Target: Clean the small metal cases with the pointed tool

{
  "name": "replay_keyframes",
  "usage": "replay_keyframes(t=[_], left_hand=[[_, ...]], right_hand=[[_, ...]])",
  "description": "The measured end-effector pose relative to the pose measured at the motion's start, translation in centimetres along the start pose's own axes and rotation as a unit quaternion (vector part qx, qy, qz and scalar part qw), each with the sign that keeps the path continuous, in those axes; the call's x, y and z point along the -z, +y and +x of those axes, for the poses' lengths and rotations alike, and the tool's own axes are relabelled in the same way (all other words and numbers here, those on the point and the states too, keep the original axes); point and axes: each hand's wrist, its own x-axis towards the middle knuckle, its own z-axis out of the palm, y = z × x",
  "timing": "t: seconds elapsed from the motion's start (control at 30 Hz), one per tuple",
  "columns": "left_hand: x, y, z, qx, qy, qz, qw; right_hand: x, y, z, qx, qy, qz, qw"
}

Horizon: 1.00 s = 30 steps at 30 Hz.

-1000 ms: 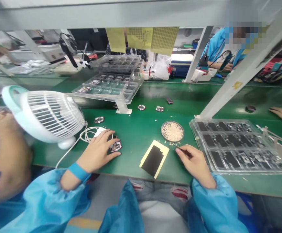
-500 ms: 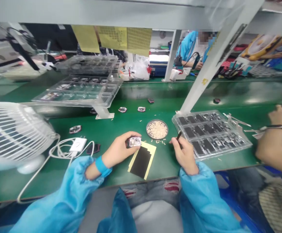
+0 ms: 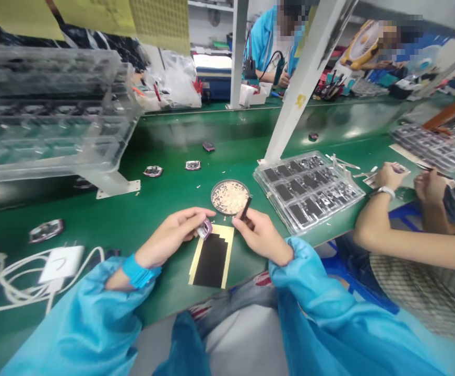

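My left hand (image 3: 176, 230) grips a small watch-like casing (image 3: 205, 228) with a purplish rim, tilted between thumb and fingers. Under it on the green bench lies a yellow sheet (image 3: 229, 250) bearing black adhesive pieces (image 3: 212, 261). My right hand (image 3: 256, 230) is closed round a slim black tool, probably tweezers (image 3: 246, 208), its tip pointing up. Just beyond both hands sits a round dish (image 3: 230, 197) full of tiny pale pieces. A few of these are scattered beside the dish.
A clear compartment tray (image 3: 309, 190) of dark parts lies to the right, by a slanted white post (image 3: 301, 89). Loose casings (image 3: 193, 165) dot the bench. At left are a white charger (image 3: 61, 263) with cable and stacked trays (image 3: 55, 136). A co-worker's arms (image 3: 392, 224) work at right.
The view has swung right. My left hand has turned the casing, and my right hand has come closer to it with the black tool, now near the dish.
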Motion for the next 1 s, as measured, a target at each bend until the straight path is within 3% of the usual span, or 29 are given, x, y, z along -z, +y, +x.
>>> replay_keyframes(t=[0.1,0.2,0.33,0.63,0.83,1.0], left_hand=[[0.3,0.4,-0.1,-0.024,-0.022,0.007,0.999],[0.5,0.9,-0.4,-0.049,-0.03,0.055,0.997],[0.8,0.8,-0.7,-0.052,-0.044,0.113,0.991],[0.7,-1.8,-0.1,-0.098,0.003,0.241,0.965],[0.4,-1.5,-0.3,-0.087,0.019,0.239,0.967],[0.4,-1.5,-0.3,-0.089,0.02,0.236,0.968]], right_hand=[[0.1,-0.6,1.4,0.023,0.015,-0.02,0.999],[-0.1,-0.7,2.0,-0.002,0.044,0.043,0.998],[-1.4,-0.2,1.6,-0.052,-0.021,0.169,0.984],[-2.4,0.9,1.3,-0.085,-0.027,0.161,0.983],[-2.3,0.4,1.2,-0.051,0.017,0.254,0.966],[-2.2,-0.4,1.1,0.057,0.032,0.174,0.983]])
